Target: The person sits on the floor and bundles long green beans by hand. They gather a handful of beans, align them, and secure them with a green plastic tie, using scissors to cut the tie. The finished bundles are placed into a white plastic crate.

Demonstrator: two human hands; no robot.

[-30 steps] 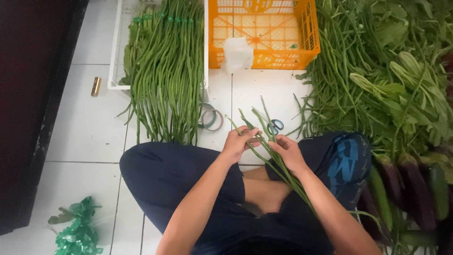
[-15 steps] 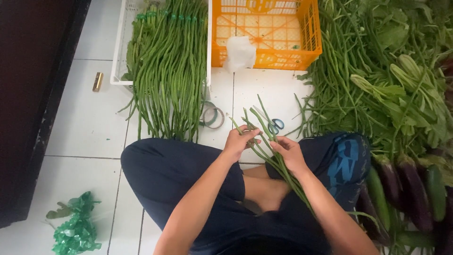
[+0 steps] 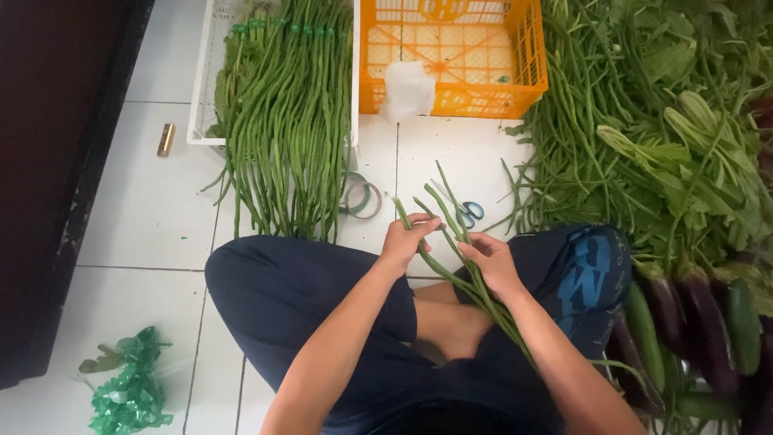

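Note:
I sit cross-legged on a white tiled floor. My right hand (image 3: 489, 259) grips a small bunch of long green beans (image 3: 445, 216) that runs from my lap up past my fingers. My left hand (image 3: 408, 237) pinches the upper ends of the same bunch, just left of the right hand. Small scissors with blue handles (image 3: 465, 212) lie on the tile just beyond the bean tips. Two rolls of tape (image 3: 360, 196) lie to the left of them.
A white crate (image 3: 201, 121) holds bundled long beans (image 3: 286, 113) spilling toward my knee. An orange crate (image 3: 451, 56) stands ahead. Loose long beans and leafy greens (image 3: 652, 121) pile at right, aubergines (image 3: 684, 306) by my right knee. Crumpled green plastic (image 3: 129, 387) lies at lower left.
Both hands stay on the bean bunch with only slight finger shifts at its upper ends. The view has shifted a little.

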